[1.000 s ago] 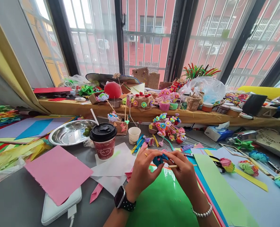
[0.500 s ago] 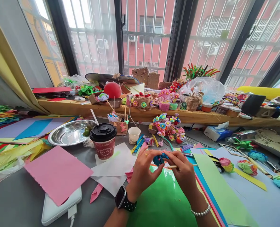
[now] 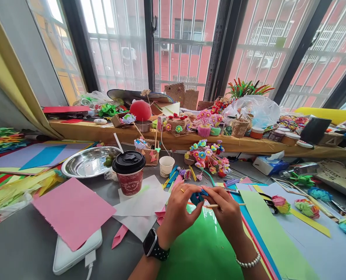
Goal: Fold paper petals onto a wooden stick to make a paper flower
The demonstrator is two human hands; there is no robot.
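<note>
A small blue folded paper piece [image 3: 196,198] is held up between both hands over a glossy green sheet [image 3: 202,241]. My left hand [image 3: 181,206], with a ring and a watch at the wrist, pinches it between thumb and fingers. My right hand [image 3: 223,206] grips a thin wooden stick [image 3: 212,206], its fingertips meeting the blue paper too. Part of the paper is hidden by the fingers. To the left lie white paper sheets [image 3: 149,210] and a folded pink paper strip [image 3: 120,236].
A lidded red paper cup [image 3: 129,179] with a straw stands left, near a steel plate [image 3: 73,165] and a white paper cup [image 3: 167,167]. Pink paper [image 3: 73,214] lies over a white power bank [image 3: 64,256]. Right are a light green strip [image 3: 266,225] and paper flowers [image 3: 280,204].
The hands hold nearly the same pose on the blue paper. The stick has shifted slightly in my right hand. The whole view has moved a little.
</note>
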